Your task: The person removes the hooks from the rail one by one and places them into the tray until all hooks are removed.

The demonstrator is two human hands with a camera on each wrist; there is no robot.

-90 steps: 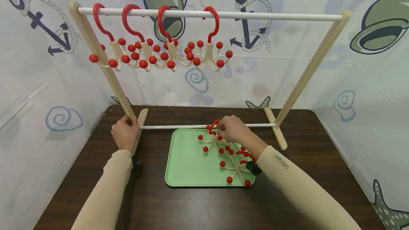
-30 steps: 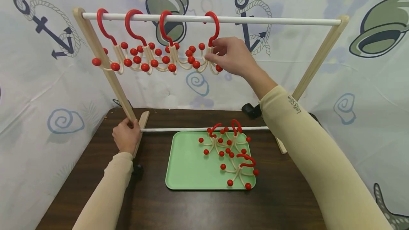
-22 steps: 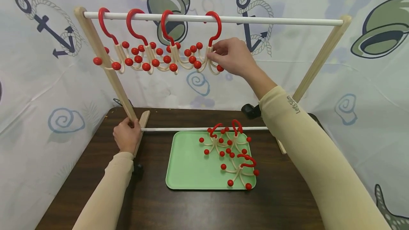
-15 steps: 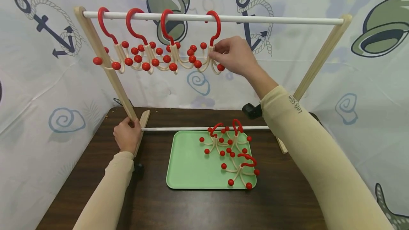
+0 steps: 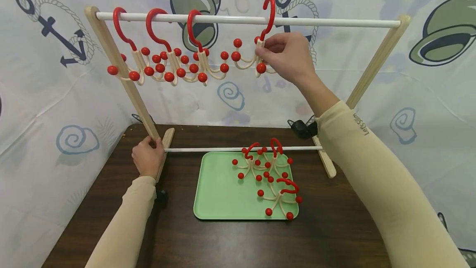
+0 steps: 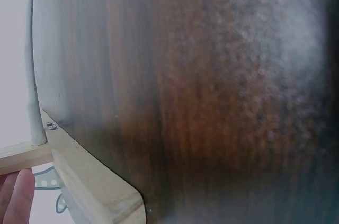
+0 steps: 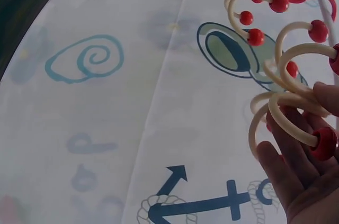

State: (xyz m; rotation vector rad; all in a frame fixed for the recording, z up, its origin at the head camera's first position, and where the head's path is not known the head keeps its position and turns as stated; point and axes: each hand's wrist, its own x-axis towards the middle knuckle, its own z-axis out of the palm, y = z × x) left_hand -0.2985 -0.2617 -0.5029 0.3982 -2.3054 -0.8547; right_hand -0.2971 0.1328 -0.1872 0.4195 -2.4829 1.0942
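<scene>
The right hand (image 5: pixel 288 55) pinches a hanger (image 5: pixel 267 28) by its pale stem, thumb and fingers narrow on it, just right of the middle of the white bar (image 5: pixel 334 22). Its red hook crosses in front of the bar, the tip showing above; from here I can't tell whether they touch. Down on the left, the left hand (image 5: pixel 146 158) has its fingers wrapped around the foot of the left post (image 5: pixel 126 80). Three hung hangers (image 5: pixel 172 59) dangle from the bar's left part. Below, three loose hangers (image 5: pixel 279 197) lie at the right of the green tray (image 5: pixel 223 193), two far and one near. Under the tray is a dark table (image 5: pixel 208 243).
</scene>
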